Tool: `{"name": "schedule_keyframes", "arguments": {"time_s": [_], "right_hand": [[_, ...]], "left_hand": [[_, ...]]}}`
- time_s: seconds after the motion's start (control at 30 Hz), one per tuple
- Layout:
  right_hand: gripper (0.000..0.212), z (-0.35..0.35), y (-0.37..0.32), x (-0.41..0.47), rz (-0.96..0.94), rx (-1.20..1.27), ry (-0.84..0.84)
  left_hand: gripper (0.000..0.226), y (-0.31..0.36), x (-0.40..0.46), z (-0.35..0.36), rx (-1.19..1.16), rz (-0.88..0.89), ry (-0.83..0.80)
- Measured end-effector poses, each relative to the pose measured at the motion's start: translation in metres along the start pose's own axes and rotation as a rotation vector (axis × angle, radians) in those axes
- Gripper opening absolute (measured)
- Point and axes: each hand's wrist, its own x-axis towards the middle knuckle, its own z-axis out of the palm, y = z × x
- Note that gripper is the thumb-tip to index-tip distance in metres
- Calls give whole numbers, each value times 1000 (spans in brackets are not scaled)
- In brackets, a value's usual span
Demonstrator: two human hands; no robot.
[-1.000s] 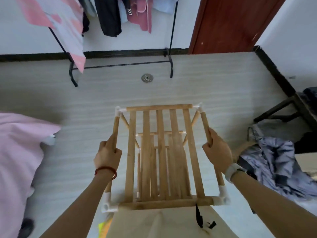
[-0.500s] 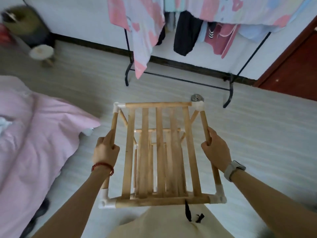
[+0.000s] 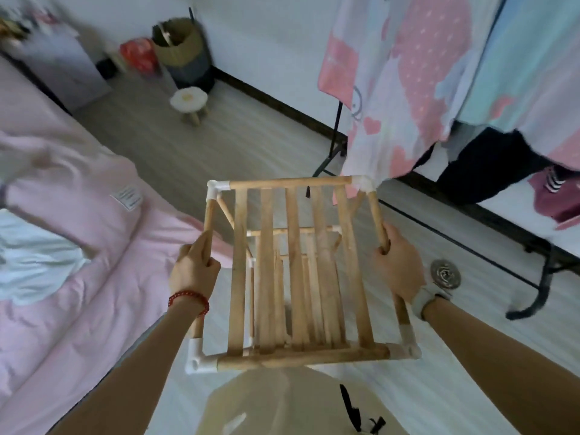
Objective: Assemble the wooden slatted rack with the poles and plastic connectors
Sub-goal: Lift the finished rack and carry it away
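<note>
I hold the wooden slatted rack (image 3: 296, 271) in the air in front of me, its top shelf of flat slats facing up. White plastic connectors (image 3: 201, 361) join the round poles at the corners. My left hand (image 3: 194, 268) grips the left side pole. My right hand (image 3: 397, 265) grips the right side pole. Lower shelves and poles show through the slats, partly hidden.
A bed with pink bedding (image 3: 69, 246) lies at the left. A black clothes rail (image 3: 539, 277) hung with a pink and white sheet (image 3: 401, 89) stands at the right. A small white stool (image 3: 189, 102), a basket (image 3: 179, 45) and a floor drain (image 3: 445, 273) are on the floor.
My view has swung to the left across the room, bringing the bed, stool and basket into sight. Both hands keep the same grip on the rack's side poles.
</note>
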Motion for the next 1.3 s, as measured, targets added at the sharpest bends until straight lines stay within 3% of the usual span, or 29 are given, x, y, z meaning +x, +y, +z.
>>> {"name": "schedule_keyframes", "arguments": {"time_s": [0.13, 0.47, 0.93, 1.3], "right_hand": [[49, 36, -40, 115, -73, -7, -18], [32, 94, -157, 359, -70, -16, -50], [39, 185, -278, 707, -152, 22, -241], [45, 247, -391, 915, -206, -34, -210]], "left_hand": [[53, 0, 105, 14, -24, -20, 23], [55, 27, 362, 2, 7, -98, 10], [42, 76, 692, 13, -1, -200, 110], [38, 91, 922, -3, -39, -234, 103]]}}
